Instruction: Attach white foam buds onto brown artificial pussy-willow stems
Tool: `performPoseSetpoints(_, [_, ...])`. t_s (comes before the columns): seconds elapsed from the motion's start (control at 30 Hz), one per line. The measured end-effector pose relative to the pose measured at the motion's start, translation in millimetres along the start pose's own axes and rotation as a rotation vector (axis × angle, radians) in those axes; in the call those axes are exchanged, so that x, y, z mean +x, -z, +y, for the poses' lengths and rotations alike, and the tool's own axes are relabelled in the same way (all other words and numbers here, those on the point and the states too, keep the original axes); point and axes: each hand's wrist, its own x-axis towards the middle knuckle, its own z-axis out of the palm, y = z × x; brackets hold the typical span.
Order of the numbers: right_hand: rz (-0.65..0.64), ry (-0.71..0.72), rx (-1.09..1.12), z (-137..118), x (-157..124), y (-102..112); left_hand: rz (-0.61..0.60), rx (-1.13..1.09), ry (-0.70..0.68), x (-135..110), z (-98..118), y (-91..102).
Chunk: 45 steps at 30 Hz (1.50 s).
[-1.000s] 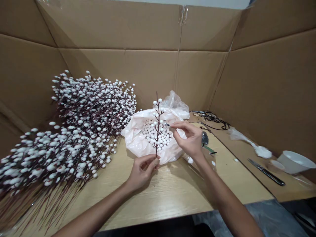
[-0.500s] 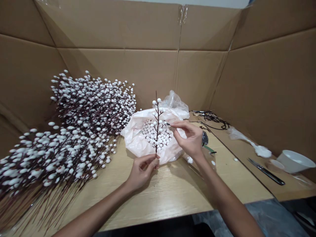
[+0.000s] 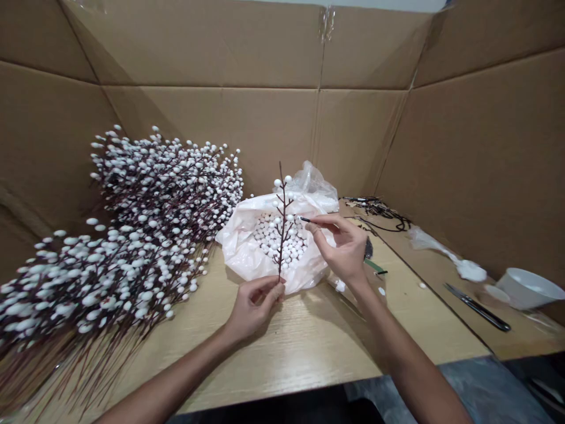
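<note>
My left hand (image 3: 255, 303) pinches the bottom of a thin dark twig (image 3: 281, 227) that stands upright and carries several white foam balls. My right hand (image 3: 343, 244) is closed on a slim dark tool (image 3: 306, 219) whose tip points at a side shoot of the twig, just right of it. Behind the twig an open pale plastic bag (image 3: 247, 247) holds many loose white foam balls (image 3: 276, 238).
A large heap of finished twigs with white balls (image 3: 128, 229) fills the left of the wooden table (image 3: 300, 341). Cardboard walls (image 3: 477, 153) enclose the back and sides. To the right lie dark wires (image 3: 379, 211), a knife (image 3: 479, 306), a white bowl (image 3: 527, 288) and crumpled plastic (image 3: 445, 256).
My right hand has drawn slightly right, so the tool's tip now shows clear of the twig. The twig and my left hand have barely moved.
</note>
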Motion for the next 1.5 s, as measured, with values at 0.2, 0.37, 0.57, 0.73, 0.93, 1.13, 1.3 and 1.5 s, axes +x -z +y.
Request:
performPoseSetpoints(0.2, [0.008,-0.087,0.113,0.5,3.4,0.7,0.001,-0.034,0.016,0.5,0.9,-0.4])
performPoseSetpoints(0.37, [-0.032,-0.144,0.127,1.1,3.7,1.2,-0.019,-0.017,0.018,0.5,6.0,-0.3])
performPoseSetpoints(0.57, [-0.052,-0.131,0.105,1.4,3.3,1.2,-0.014,-0.020,0.025,0.7,1.8,-1.2])
performPoseSetpoints(0.73, [-0.058,-0.128,0.058,2.0,3.3,0.7,0.005,-0.018,0.011,0.1,-2.5,-1.8])
performPoseSetpoints(0.93, [-0.050,-0.124,0.019,3.3,3.4,1.1,0.003,-0.045,0.020,1.0,1.1,-2.4])
performPoseSetpoints(1.13, [-0.053,-0.138,0.008,5.0,3.3,1.7,-0.005,-0.043,0.016,0.8,1.7,-1.8])
performPoseSetpoints(1.3, [-0.053,-0.150,0.005,4.0,4.0,1.6,-0.001,-0.032,0.003,0.1,0.6,-1.1])
performPoseSetpoints(1.5, [-0.038,-0.147,-0.023,5.2,4.6,1.6,0.001,-0.015,0.002,-0.1,-1.9,-0.9])
